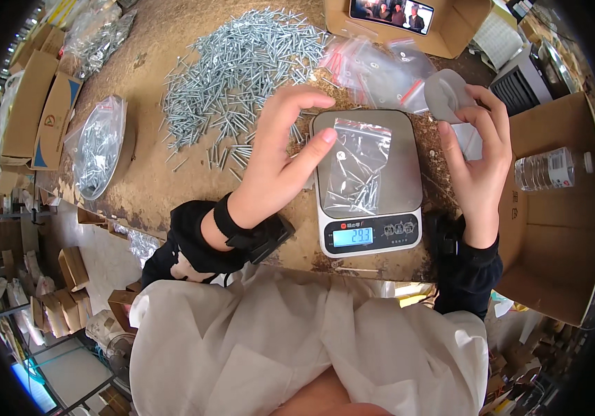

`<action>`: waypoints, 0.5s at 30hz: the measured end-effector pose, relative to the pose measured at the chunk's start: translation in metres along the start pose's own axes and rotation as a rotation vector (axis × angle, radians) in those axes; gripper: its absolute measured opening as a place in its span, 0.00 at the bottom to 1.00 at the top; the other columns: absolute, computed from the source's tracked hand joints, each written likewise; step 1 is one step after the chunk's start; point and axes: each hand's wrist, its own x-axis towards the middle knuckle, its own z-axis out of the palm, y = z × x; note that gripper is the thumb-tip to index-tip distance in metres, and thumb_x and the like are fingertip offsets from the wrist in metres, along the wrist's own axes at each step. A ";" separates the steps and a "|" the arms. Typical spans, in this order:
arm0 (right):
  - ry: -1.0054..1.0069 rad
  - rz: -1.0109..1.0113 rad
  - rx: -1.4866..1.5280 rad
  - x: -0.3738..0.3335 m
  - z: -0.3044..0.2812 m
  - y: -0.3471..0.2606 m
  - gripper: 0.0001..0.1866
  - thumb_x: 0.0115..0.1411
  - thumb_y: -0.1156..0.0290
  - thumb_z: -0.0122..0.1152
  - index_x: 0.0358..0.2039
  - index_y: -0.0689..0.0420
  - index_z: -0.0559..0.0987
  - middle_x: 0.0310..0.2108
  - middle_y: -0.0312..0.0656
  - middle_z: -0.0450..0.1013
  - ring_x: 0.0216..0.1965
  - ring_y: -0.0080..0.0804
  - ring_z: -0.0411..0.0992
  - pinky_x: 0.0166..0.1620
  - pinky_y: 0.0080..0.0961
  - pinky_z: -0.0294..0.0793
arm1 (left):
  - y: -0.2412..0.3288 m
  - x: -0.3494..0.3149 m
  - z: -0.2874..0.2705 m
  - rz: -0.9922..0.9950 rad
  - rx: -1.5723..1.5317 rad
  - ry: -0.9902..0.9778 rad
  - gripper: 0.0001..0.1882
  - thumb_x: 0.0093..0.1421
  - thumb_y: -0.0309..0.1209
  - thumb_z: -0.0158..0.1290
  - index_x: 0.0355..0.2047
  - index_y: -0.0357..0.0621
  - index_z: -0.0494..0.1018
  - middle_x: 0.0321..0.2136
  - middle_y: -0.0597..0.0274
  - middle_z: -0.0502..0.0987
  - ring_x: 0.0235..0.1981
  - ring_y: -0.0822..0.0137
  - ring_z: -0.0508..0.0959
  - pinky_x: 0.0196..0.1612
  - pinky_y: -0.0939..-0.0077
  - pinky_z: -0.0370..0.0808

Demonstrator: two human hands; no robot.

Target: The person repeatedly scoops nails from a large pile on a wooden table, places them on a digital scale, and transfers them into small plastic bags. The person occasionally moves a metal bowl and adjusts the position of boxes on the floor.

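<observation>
A clear zip bag (363, 149) with several screws in its lower part lies on the metal plate of a white digital scale (407, 173), whose blue display is lit. My left hand (276, 149) hovers at the scale's left edge. Its thumb and fingers are apart, with nothing between them, and the thumb tip is close to the bag. To the right of the scale, my right hand (481, 152) grips a small round cup (444, 96) of grey, see-through plastic. A large heap of silvery screws (245, 66) spreads over the table beyond my left hand.
Empty zip bags (380, 66) with red seals lie behind the scale. A dish (100, 149) holding bagged screws stands at the left. On the right, an open cardboard box (554, 239) contains a plastic bottle (545, 171). A phone (393, 14) leans in another box at the back.
</observation>
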 end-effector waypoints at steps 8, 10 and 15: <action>-0.137 -0.089 0.261 0.000 -0.005 -0.004 0.13 0.49 0.73 0.70 0.29 0.61 0.72 0.48 0.49 0.72 0.48 0.47 0.73 0.50 0.33 0.72 | 0.017 -0.005 0.005 0.170 0.449 -0.536 0.43 0.49 0.54 0.61 0.62 0.50 0.64 0.59 0.55 0.66 0.64 0.54 0.60 0.64 0.28 0.37; -0.220 -0.014 0.336 -0.003 -0.004 -0.014 0.16 0.47 0.70 0.72 0.27 0.60 0.70 0.46 0.50 0.73 0.45 0.46 0.75 0.47 0.33 0.73 | 0.013 -0.004 0.004 0.220 0.364 -0.474 0.27 0.53 0.44 0.63 0.51 0.50 0.73 0.43 0.63 0.74 0.51 0.60 0.72 0.66 0.41 0.48; -0.290 -0.046 0.461 -0.009 -0.001 -0.020 0.19 0.45 0.68 0.73 0.24 0.58 0.68 0.45 0.47 0.74 0.40 0.43 0.76 0.40 0.31 0.75 | 0.011 0.005 -0.031 0.148 0.166 -0.411 0.07 0.54 0.27 0.60 0.34 0.44 0.76 0.29 0.67 0.76 0.34 0.66 0.77 0.63 0.58 0.61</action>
